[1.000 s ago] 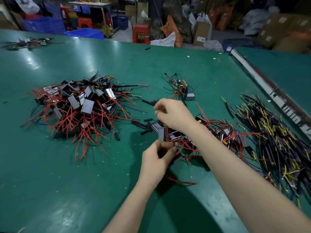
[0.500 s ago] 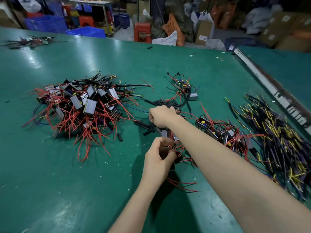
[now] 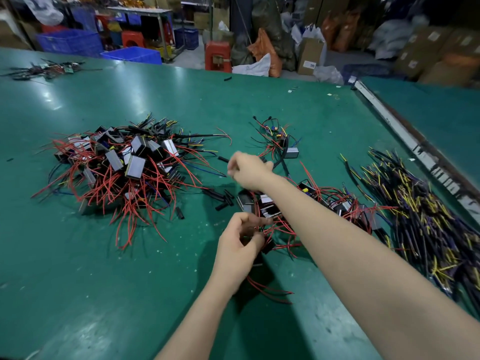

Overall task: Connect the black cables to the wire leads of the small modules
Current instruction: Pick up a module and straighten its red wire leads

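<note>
My left hand [image 3: 237,245] pinches the red wire leads [image 3: 275,229] of a small black module [image 3: 268,246] just above the green table [image 3: 104,268]. More red leads trail below that hand. My right hand [image 3: 249,172] reaches across and forward with its fingers curled. It is blurred, so whether it holds anything is unclear. Short black sleeve pieces [image 3: 220,198] lie on the table just left of it. A row of modules with red leads [image 3: 337,203] lies under my right forearm. The black cables with yellow tips [image 3: 428,229] are heaped at the right.
A big heap of modules with red leads [image 3: 124,167] lies at the left. One module with attached cables [image 3: 281,145] lies beyond my right hand. A metal rail [image 3: 405,136] marks the table's right edge. Crates, stools and boxes stand behind the table.
My right hand has drawn back from the left hand, moved left and then edged forward toward the black sleeve pieces. My left hand has kept its hold on the red leads.
</note>
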Tool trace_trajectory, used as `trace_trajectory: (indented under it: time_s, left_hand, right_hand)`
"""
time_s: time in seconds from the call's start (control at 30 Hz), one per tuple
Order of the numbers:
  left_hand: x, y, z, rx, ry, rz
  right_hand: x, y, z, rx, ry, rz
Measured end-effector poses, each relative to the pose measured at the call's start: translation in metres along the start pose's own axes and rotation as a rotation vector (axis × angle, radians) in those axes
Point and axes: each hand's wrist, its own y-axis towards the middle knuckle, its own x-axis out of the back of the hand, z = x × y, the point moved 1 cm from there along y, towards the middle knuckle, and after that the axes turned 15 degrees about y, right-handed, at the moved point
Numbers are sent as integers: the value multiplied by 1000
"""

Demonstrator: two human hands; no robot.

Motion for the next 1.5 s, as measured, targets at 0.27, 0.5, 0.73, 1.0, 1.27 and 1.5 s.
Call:
trace_trajectory:
  time_s: [0.27,0.5,0.73,1.0,1.27,1.5]
  left_hand:
    - [-1,1,1,-10,-131,-21]
    - [-2,-1,1,-60,-143,-6]
    - [-1,-3,3,-85,-103,30]
    - [1,-3,4,-57,-74,91]
    - [-3,-4,5,-26,-3,140]
    - [-1,-3,9,-38,73,168]
  right_hand:
    - [56,-90,-24,12,1125,-213]
    - [21,-160,-60,-87,1036,-10]
    - [5,-172,-71,-106,1027,55]
    - [-7,-176,-69,-14,1126,-60]
    - [-21,-177,-69,10,1148,-309]
    - [-26,-182,-71,64,1157,-303]
